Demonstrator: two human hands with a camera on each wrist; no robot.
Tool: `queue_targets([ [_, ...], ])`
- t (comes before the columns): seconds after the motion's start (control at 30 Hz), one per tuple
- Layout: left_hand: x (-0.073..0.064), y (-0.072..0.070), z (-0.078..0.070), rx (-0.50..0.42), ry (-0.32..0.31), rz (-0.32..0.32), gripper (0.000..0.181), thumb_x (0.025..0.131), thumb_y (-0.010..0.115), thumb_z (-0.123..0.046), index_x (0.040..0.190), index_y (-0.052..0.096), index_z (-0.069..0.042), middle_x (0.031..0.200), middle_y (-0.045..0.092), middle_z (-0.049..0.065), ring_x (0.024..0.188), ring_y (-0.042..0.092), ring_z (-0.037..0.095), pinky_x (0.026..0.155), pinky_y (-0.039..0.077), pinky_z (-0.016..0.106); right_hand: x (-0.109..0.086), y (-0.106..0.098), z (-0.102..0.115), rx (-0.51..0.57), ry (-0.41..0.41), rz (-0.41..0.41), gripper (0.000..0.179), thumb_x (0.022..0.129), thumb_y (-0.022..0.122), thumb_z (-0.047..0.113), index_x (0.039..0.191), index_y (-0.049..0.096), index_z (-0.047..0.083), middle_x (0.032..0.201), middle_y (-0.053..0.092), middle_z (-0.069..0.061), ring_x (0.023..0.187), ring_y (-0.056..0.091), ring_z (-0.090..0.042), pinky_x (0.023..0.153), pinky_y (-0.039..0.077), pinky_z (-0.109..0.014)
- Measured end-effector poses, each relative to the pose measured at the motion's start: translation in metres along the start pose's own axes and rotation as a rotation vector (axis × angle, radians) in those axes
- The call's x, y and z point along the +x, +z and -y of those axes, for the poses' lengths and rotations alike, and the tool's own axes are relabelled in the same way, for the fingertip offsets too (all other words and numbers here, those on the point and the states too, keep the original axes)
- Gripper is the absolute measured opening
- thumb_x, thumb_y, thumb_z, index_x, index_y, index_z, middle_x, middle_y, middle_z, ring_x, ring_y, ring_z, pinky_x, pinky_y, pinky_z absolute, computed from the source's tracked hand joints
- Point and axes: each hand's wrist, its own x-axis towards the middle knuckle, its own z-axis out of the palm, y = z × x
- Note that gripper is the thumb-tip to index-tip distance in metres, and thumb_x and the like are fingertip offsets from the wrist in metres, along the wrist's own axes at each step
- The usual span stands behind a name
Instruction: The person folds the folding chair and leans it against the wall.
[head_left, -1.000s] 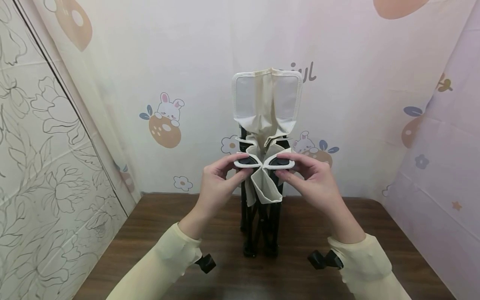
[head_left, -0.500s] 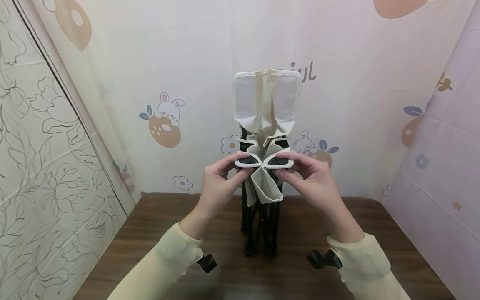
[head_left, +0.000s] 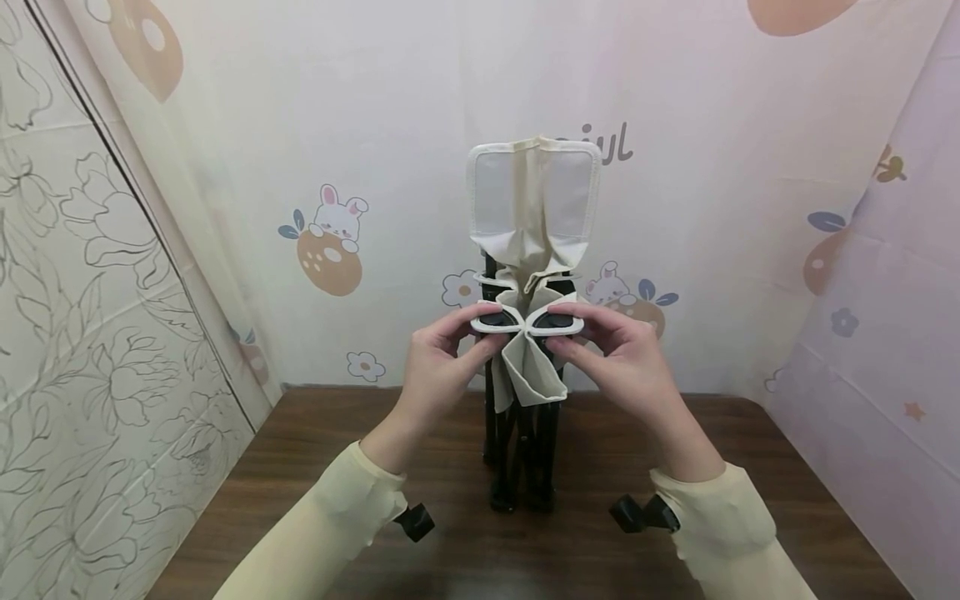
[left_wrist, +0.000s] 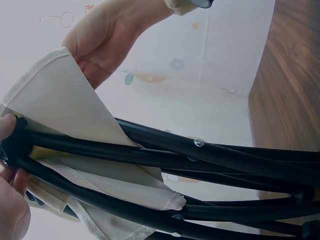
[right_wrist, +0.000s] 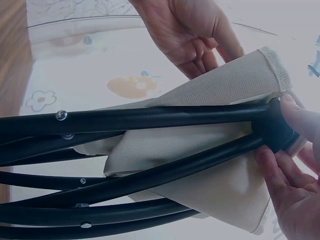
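Note:
A small folding chair with cream fabric and black tube legs stands upright, mostly folded. Its backrest rises behind the seat, creased down the middle. At the near left seat corner, my left hand pinches the fabric and black end cap between fingers and thumb. The near right corner is held the same way by my right hand. Between the two corners the seat fabric hangs down in a fold. Seen from the right wrist, the fingers lie around a black corner joint where two tubes meet.
A dark wooden table bears the chair near its middle. Behind it hangs a pale curtain printed with rabbits and flowers. A black camera mount sticks out from the left sleeve, and another mount from the right.
Both hands have shifted slightly inward, and the two pinched corners are a little closer together. The chair's frame is marginally narrower; the grip has stayed the same.

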Motion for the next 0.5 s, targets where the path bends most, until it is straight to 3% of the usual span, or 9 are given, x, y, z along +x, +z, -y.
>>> queue_targets([
  [0.3,0.0026,-0.0008,0.0033,-0.026,-0.009,0.031,0.032,0.094,0.081,0.007,0.126,0.077,0.003,0.120,0.079,0.013,0.109,0.074,0.021,0.096,0.059,0.027,0.0024,-0.0022,-0.0017,-0.037,-0.012,0.032,0.045,0.088,0.082,-0.017,0.130,0.076,0.000,0.121,0.078,-0.008,0.102,0.076,-0.016,0.084,0.064,-0.025],
  [0.5,0.0051,-0.0034,0.0059,-0.051,-0.005,0.058,0.033,0.094,0.079,0.010,0.127,0.076,0.005,0.123,0.078,0.017,0.113,0.074,0.019,0.099,0.059,0.029,0.0068,-0.0020,-0.0064,0.020,-0.047,0.052,0.044,0.086,0.079,-0.023,0.126,0.075,-0.007,0.120,0.078,-0.006,0.100,0.076,-0.015,0.081,0.064,-0.025],
])
